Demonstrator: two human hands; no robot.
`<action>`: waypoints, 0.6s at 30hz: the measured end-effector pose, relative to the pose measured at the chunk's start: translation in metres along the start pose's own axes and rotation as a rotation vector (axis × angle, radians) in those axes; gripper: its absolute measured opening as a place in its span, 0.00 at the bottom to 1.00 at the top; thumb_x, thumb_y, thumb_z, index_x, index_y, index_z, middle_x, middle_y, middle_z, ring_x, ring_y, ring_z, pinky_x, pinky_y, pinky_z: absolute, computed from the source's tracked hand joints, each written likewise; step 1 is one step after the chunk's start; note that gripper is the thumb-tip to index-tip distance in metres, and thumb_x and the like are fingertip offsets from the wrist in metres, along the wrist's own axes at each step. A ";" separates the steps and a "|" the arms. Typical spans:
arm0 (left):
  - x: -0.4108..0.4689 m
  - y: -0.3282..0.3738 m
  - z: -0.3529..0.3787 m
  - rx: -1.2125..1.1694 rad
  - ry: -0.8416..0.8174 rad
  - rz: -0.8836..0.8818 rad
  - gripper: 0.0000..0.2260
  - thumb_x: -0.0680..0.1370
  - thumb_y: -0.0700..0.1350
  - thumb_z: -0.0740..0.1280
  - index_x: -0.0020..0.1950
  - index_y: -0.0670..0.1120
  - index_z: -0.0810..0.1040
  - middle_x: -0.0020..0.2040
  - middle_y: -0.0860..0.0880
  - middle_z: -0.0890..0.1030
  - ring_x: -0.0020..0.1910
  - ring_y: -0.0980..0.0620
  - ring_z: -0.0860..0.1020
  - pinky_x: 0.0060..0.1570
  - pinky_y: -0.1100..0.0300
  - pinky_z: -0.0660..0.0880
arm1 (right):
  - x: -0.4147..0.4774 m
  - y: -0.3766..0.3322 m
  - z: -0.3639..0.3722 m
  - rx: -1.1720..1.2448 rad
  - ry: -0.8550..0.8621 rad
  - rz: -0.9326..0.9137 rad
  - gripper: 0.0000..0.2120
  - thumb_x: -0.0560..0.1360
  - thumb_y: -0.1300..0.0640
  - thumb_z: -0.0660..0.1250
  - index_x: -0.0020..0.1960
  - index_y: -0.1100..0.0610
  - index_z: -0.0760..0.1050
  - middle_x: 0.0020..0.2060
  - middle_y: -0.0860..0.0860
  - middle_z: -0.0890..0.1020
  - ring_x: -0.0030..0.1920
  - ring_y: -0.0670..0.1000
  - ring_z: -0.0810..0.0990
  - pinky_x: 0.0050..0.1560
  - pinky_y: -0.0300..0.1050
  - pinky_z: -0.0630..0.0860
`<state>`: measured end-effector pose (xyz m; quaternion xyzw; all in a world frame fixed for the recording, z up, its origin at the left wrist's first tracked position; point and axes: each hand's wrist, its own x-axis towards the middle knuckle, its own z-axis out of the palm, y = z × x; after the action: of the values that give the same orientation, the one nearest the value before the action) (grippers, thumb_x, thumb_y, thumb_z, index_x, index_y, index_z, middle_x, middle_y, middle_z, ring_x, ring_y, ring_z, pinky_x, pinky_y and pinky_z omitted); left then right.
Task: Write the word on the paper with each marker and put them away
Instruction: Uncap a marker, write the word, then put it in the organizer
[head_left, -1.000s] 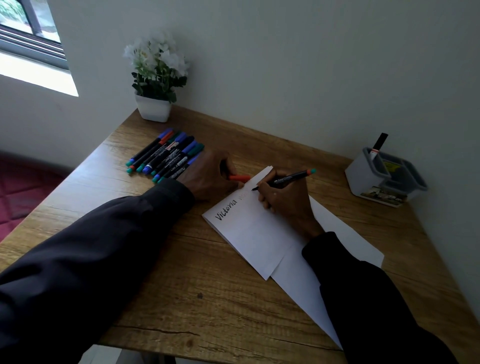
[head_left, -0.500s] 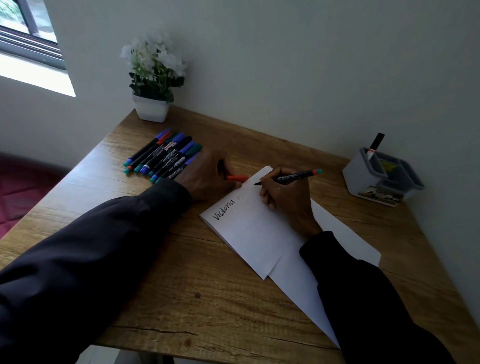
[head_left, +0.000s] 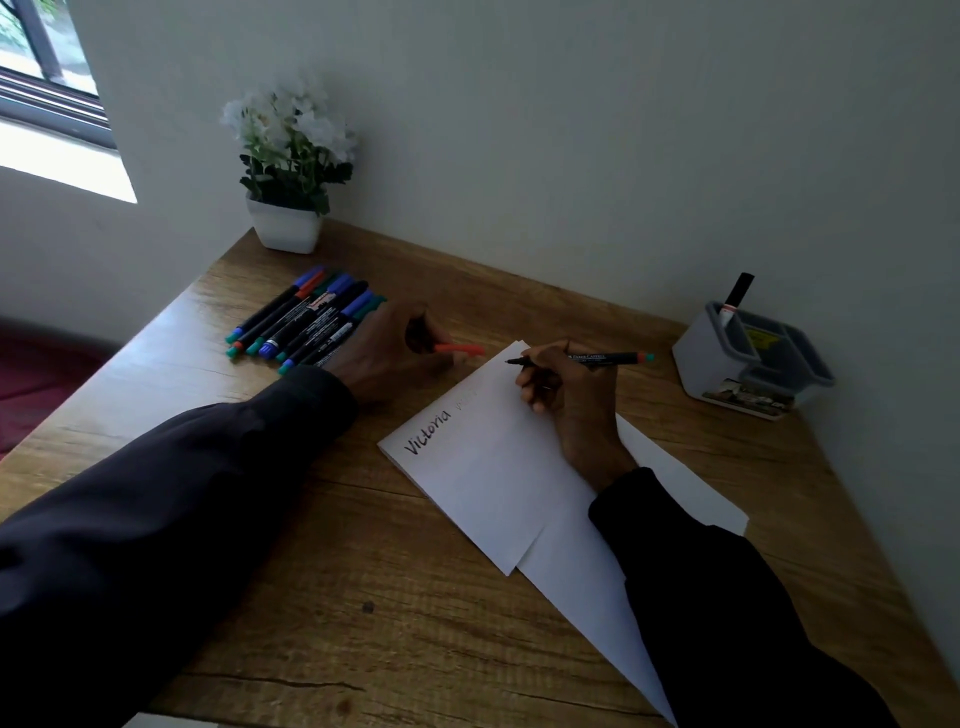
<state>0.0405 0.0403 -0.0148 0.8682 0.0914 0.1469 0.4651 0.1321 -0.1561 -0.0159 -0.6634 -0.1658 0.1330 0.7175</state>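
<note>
White paper (head_left: 498, 483) lies on the wooden desk (head_left: 322, 587), with "Victoria" written in black near its left corner and a faint second word beside it. My right hand (head_left: 566, 400) grips an uncapped black marker (head_left: 597, 358) with a teal end; its tip hovers over the paper's top corner. My left hand (head_left: 384, 358) rests left of the paper and holds an orange cap (head_left: 460, 349). Several capped markers (head_left: 306, 322) lie in a row at the far left. A grey organiser (head_left: 748, 364) at the right holds one black marker (head_left: 736, 295).
A white pot of white flowers (head_left: 288, 171) stands at the desk's back left corner against the wall. A window (head_left: 47, 67) is at the upper left. A second sheet (head_left: 675, 483) sticks out from under the top paper on the right.
My right hand has lifted the marker and moved it up the paper towards the top corner. The left hand keeps its place with the cap.
</note>
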 end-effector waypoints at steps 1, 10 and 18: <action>0.000 0.002 0.000 -0.002 -0.008 -0.001 0.09 0.73 0.46 0.74 0.48 0.45 0.79 0.45 0.49 0.83 0.42 0.54 0.81 0.44 0.59 0.80 | 0.000 0.000 -0.001 -0.006 -0.012 0.002 0.08 0.78 0.68 0.66 0.41 0.65 0.79 0.30 0.59 0.81 0.26 0.52 0.77 0.25 0.41 0.71; 0.003 -0.004 -0.001 -0.020 0.006 -0.013 0.10 0.74 0.46 0.74 0.52 0.45 0.79 0.47 0.51 0.83 0.46 0.58 0.82 0.48 0.61 0.80 | 0.002 0.000 -0.007 -0.018 -0.079 -0.009 0.06 0.78 0.67 0.67 0.43 0.66 0.80 0.32 0.61 0.82 0.27 0.55 0.77 0.26 0.43 0.72; 0.003 -0.003 -0.002 -0.202 -0.022 -0.039 0.10 0.74 0.44 0.73 0.53 0.45 0.79 0.48 0.50 0.85 0.48 0.57 0.83 0.51 0.59 0.79 | 0.005 0.000 -0.013 0.057 -0.169 -0.020 0.09 0.79 0.68 0.66 0.42 0.63 0.81 0.33 0.60 0.81 0.29 0.55 0.77 0.27 0.43 0.72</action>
<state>0.0430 0.0443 -0.0161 0.8166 0.0878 0.1370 0.5537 0.1425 -0.1658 -0.0162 -0.6272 -0.2286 0.1860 0.7209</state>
